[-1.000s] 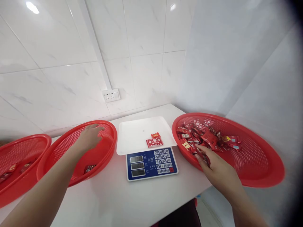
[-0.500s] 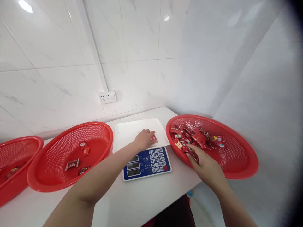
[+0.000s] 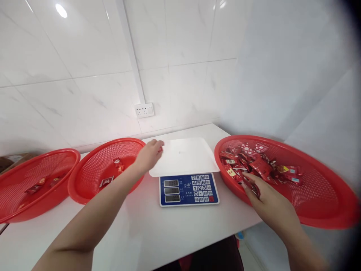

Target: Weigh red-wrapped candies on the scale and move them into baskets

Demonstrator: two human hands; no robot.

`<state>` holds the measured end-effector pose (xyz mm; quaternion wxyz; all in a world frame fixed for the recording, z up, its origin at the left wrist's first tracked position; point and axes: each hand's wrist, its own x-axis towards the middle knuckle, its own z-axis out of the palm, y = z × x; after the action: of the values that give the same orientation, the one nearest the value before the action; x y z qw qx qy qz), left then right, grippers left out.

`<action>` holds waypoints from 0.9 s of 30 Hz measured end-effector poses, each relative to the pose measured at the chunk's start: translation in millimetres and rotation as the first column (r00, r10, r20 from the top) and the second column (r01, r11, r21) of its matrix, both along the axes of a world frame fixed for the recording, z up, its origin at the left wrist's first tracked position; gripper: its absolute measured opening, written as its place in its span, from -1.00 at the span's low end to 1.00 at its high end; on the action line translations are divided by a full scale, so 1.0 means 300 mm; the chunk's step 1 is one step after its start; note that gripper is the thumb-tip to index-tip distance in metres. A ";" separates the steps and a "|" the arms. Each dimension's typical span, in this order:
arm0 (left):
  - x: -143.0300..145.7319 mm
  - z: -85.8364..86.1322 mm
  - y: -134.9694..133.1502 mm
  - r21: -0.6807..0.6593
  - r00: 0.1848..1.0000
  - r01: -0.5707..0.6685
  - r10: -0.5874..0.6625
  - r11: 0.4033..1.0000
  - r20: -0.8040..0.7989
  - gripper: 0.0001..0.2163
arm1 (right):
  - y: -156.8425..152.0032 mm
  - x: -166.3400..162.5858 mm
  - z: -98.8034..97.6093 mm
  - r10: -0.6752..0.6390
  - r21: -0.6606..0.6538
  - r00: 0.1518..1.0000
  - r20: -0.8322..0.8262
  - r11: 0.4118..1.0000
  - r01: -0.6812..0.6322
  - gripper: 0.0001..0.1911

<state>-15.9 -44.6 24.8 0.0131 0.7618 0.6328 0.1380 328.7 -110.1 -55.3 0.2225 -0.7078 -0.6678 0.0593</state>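
Observation:
Over the left edge of the scale's white weighing pan, my left hand is closed on a small red packet, mostly hidden by the fingers. My right hand reaches into the right red basket, with fingers curled round a dark red wrapped packet. Beside it lies a heap of red snack packets, some with yellow or white print. Blue keypad and displays of the digital scale face me between my arms.
Left of the scale, a middle red basket holds a few packets. Another red basket stands farther left, also with packets. A socket is on the tiled wall behind the white table.
My left hand has lifted the red packet off the weighing pan and carried it left, to the pan's edge. My right hand stays at the right basket. The view has turned left.

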 end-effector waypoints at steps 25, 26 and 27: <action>-0.350 -0.148 -0.325 -0.096 0.952 -0.305 0.300 0.947 -0.068 -0.56 | 0.036 -0.197 0.153 0.136 0.199 0.931 -0.340 0.977 -0.070 -0.58; -0.332 -0.159 -0.318 -0.010 0.954 -0.298 0.298 0.954 -0.026 -0.57 | 0.062 -0.241 0.157 0.220 0.192 0.909 -0.355 0.968 -0.159 -0.59; -0.310 -0.171 -0.313 0.085 0.957 -0.290 0.289 0.953 0.024 -0.58 | 0.093 -0.287 0.158 0.276 0.173 0.886 -0.371 0.959 -0.226 -0.61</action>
<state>-108.8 -138.5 -26.5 -0.0370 0.6599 0.7308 0.1704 242.5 -82.1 -7.8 0.3858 -0.5737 -0.6982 0.1861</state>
